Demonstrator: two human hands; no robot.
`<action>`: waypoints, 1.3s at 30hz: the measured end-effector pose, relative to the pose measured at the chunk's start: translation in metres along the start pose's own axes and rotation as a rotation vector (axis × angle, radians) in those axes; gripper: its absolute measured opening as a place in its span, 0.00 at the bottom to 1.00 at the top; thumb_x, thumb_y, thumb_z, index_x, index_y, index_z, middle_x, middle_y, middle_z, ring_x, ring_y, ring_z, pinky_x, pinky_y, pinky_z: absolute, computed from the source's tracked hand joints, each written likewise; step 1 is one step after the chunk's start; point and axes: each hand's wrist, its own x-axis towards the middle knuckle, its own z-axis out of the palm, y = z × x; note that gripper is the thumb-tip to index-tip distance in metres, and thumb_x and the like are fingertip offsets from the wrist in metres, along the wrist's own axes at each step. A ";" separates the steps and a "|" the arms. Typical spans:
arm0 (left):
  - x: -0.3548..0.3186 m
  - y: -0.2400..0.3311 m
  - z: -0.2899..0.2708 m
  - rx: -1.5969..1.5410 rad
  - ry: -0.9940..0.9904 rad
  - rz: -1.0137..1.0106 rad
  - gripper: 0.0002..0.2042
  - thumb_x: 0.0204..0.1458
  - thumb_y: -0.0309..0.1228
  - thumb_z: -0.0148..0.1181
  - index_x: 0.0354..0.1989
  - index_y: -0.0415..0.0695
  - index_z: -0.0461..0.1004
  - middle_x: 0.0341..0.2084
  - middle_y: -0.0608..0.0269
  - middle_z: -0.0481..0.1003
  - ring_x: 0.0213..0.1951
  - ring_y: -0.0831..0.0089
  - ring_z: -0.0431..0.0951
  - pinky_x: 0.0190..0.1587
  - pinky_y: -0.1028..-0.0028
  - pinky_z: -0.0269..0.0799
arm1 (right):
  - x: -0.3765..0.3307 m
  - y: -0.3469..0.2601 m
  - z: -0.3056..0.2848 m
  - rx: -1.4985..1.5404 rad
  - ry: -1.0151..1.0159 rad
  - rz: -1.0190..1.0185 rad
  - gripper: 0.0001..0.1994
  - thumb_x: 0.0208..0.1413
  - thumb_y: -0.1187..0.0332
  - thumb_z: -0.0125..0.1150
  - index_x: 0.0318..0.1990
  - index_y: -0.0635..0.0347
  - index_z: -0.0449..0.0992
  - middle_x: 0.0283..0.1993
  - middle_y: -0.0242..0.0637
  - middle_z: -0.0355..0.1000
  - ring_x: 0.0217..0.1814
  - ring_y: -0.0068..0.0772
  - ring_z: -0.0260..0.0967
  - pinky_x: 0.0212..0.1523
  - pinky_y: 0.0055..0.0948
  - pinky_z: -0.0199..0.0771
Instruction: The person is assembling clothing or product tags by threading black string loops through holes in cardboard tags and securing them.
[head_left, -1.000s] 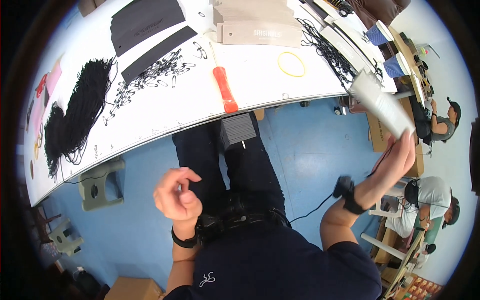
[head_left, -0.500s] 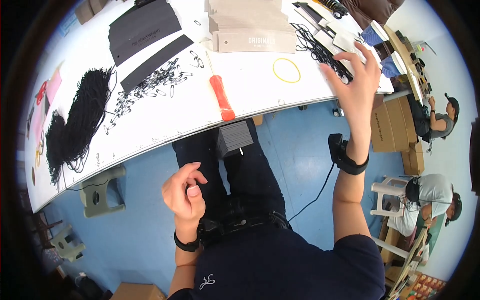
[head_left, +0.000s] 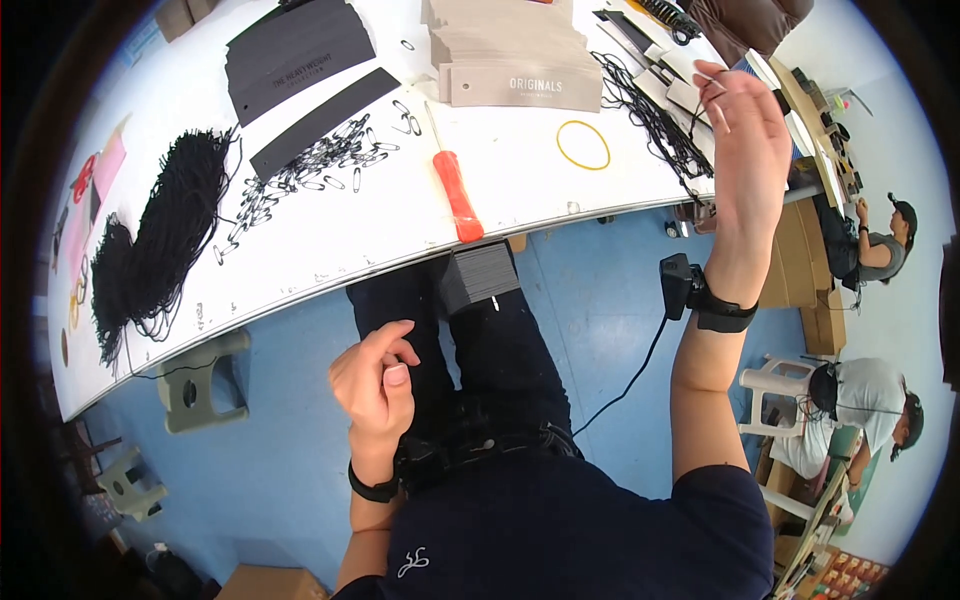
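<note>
One right hand point(head_left: 745, 140) pinched one black cord point(head_left: 655, 115) over the tabletop point(head_left: 520, 190); one left hand point(head_left: 375, 385) curled loosely, holding nothing; one orange screwdriver point(head_left: 455, 190), one yellow rubber band point(head_left: 583, 145).

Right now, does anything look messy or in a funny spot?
Yes. The safety pins lie scattered loose across the white table, and a stack of dark cards sits on the person's lap instead of on the table.
</note>
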 end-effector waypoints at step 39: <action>0.000 -0.003 -0.002 0.112 -0.131 0.001 0.14 0.59 0.32 0.45 0.33 0.35 0.74 0.13 0.61 0.70 0.16 0.74 0.70 0.20 0.76 0.61 | 0.017 0.013 0.041 -0.727 -0.462 -0.163 0.06 0.47 0.68 0.67 0.31 0.58 0.78 0.20 0.25 0.68 0.20 0.13 0.49 0.21 0.19 0.49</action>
